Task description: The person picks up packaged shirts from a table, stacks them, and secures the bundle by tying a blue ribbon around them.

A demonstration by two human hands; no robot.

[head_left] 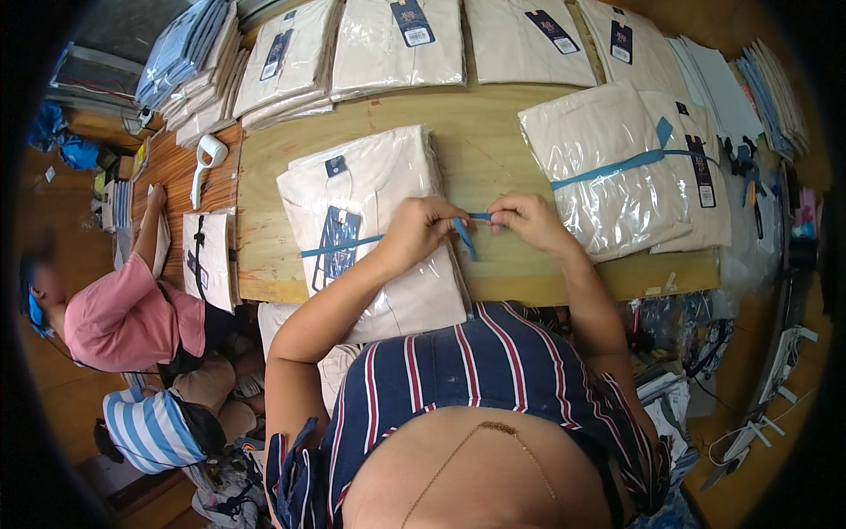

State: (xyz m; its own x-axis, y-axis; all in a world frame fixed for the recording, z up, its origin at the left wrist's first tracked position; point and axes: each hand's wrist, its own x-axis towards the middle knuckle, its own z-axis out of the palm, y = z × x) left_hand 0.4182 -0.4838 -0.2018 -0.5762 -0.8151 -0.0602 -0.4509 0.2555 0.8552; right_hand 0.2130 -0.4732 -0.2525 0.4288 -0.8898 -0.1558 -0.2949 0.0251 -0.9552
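A stack of folded cream garments in clear plastic bags (397,185) lies in front of me with a dark hang tag (337,242) on top. Around it runs a blue fabric strip (361,242). My left hand (427,225), at the stack's right edge, pinches the strip, and a loose end hangs below the fingers. Just to the right, over the bare tabletop, my right hand (527,220) pinches another part of it, so a short length spans between both hands. Farther right lies a second bagged bundle (608,194) with a blue strip tied round it.
Several stacks of bagged cream garments (397,66) line the table's far edge, with blue folded ones (181,48) at far left. A white handheld device (208,163) rests on the left side table. A person in a pink shirt (137,313) works there beside a strapped bundle (210,264).
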